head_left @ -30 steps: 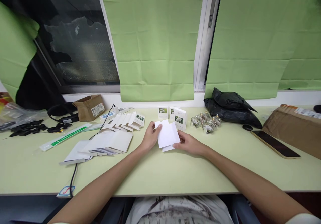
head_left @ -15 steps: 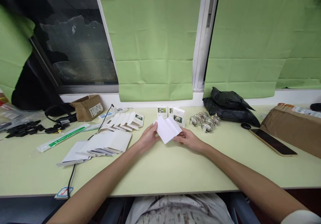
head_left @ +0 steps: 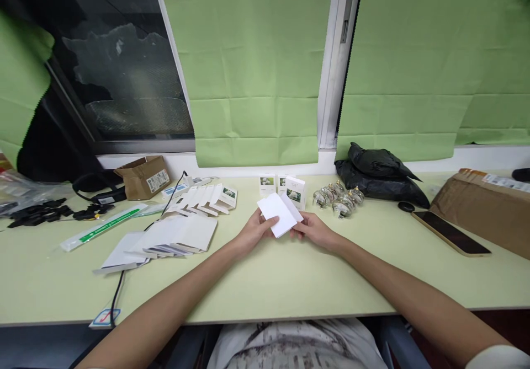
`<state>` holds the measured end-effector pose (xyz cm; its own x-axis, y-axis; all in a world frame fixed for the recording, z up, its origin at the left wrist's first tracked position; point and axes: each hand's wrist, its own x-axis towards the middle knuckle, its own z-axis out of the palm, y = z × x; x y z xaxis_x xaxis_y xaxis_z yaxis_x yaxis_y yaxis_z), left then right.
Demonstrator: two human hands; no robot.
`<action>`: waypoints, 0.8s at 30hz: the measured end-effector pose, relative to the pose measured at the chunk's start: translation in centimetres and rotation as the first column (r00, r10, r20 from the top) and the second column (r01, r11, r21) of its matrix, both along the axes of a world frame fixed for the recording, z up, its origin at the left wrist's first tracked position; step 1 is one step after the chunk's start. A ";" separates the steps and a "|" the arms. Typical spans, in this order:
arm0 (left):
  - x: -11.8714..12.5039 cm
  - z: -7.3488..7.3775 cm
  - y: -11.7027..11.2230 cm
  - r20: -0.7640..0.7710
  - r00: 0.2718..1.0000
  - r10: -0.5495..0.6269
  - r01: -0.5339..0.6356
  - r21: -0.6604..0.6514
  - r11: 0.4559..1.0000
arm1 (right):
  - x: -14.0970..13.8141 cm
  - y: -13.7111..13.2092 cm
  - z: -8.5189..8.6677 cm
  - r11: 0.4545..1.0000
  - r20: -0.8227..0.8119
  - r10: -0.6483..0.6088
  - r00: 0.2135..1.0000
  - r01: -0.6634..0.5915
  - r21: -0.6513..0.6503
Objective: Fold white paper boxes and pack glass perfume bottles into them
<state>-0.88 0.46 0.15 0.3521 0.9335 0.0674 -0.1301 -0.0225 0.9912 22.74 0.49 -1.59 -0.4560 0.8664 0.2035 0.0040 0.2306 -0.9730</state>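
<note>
Between my two hands a folded white paper sheet (head_left: 278,212) is held tilted above the table. My left hand (head_left: 255,229) pinches its left side, thumb lying on top. At the right edge my right hand (head_left: 313,230) grips the same sheet, its fingers partly hidden beneath. Just behind stand a few small white boxes (head_left: 295,191) printed with a flower picture. Several clear, round ornaments (head_left: 342,207) with metallic caps sit to the right of these boxes. Left of my hands lie a fanned stack of white folded papers (head_left: 194,232) and a row of flattened white cartons (head_left: 202,199).
A black plastic bag (head_left: 383,184), a phone (head_left: 451,234) and a large cardboard box (head_left: 482,209) occupy the table's right side. On the left are a small brown box (head_left: 146,178), black cables (head_left: 39,213) and a green-striped plastic sleeve (head_left: 103,226). Green curtains (head_left: 256,71) hang behind.
The sheet has turned and shifted slightly right in my hands. My left thumb has moved from its upper left edge onto its face.
</note>
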 end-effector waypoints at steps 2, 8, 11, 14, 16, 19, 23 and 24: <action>-0.1 -0.1 0.2 -0.023 0.999 0.046 -0.045 0.025 0.999 | 0.0 -0.1 0.1 1.000 0.005 0.022 1.000 -0.022 -0.006; -0.4 -0.2 0.8 -0.045 0.985 0.166 -0.162 0.075 0.984 | 0.4 -0.3 0.7 1.000 0.031 0.023 0.999 -0.023 0.002; -0.5 -0.2 0.9 -0.048 0.976 0.211 -0.208 0.060 0.976 | 0.5 -0.7 1.1 0.999 0.100 0.006 0.995 -0.010 0.041; -0.5 -0.2 1.1 -0.035 0.974 0.225 -0.222 0.072 0.972 | 0.5 -1.3 1.4 0.993 0.217 -0.030 0.976 0.004 0.122; -0.6 -0.2 1.1 -0.017 0.977 0.211 -0.208 0.097 0.973 | 0.4 -1.6 1.4 0.982 0.289 -0.055 0.956 -0.001 0.190; -0.7 -0.1 1.1 -0.023 0.982 0.190 -0.185 0.136 0.973 | 0.5 -1.7 1.2 0.975 0.311 -0.051 0.949 -0.021 0.221; -0.7 0.0 1.0 -0.047 0.982 0.181 -0.172 0.162 0.972 | 0.7 -1.2 1.1 0.991 0.228 0.000 0.974 -0.031 0.130; -0.6 0.1 1.0 -0.049 0.983 0.177 -0.167 0.166 0.972 | 0.7 -1.1 1.0 0.994 0.197 0.006 0.980 -0.029 0.109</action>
<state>-1.53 1.45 0.23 0.1957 0.9593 0.2038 -0.0474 -0.1983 0.9790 23.44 -0.59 -0.57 -0.5114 0.8350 0.2029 0.1872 0.3387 -0.9221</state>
